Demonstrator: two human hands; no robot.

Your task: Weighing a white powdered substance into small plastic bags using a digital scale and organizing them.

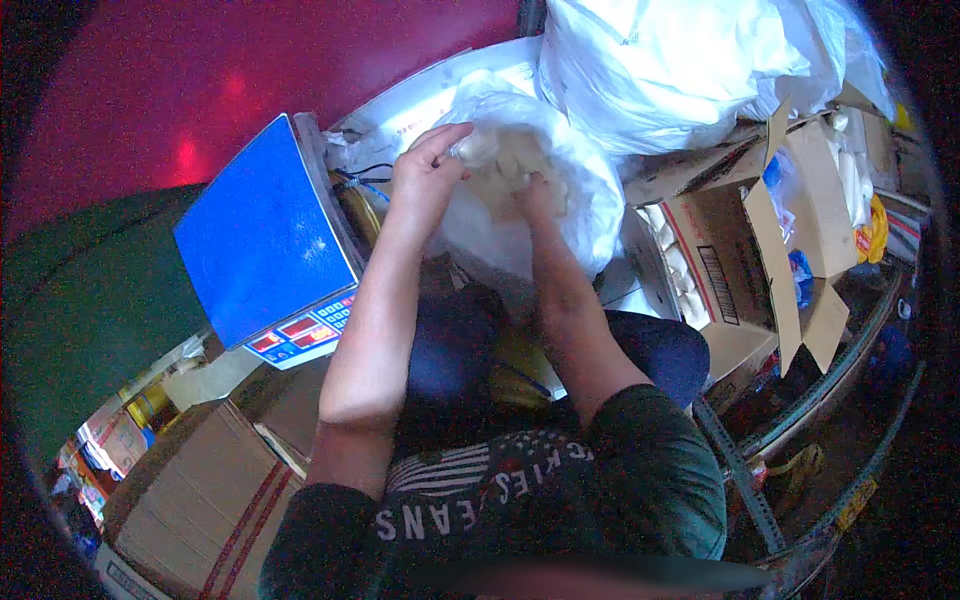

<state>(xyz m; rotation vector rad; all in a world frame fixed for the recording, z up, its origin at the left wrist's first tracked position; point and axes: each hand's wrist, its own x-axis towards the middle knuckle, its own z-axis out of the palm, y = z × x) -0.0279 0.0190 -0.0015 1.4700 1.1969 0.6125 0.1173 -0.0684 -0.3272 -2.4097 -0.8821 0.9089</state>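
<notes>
A large translucent plastic bag stands open in front of me, with pale tan contents inside that I cannot name. At the bag's left upper side, my left hand pinches clear plastic between thumb and fingers. My right hand reaches down into the bag and touches the tan contents; its fingertips are partly hidden and blurred, so its grip cannot be told. Left of my left forearm sits a digital scale with a blue platform and a lit red display.
A big white plastic bag bulges behind the open one. Open cardboard boxes stand at the right, one with stacked white items in it. A brown cardboard box is at lower left. A metal rack upright is at lower right.
</notes>
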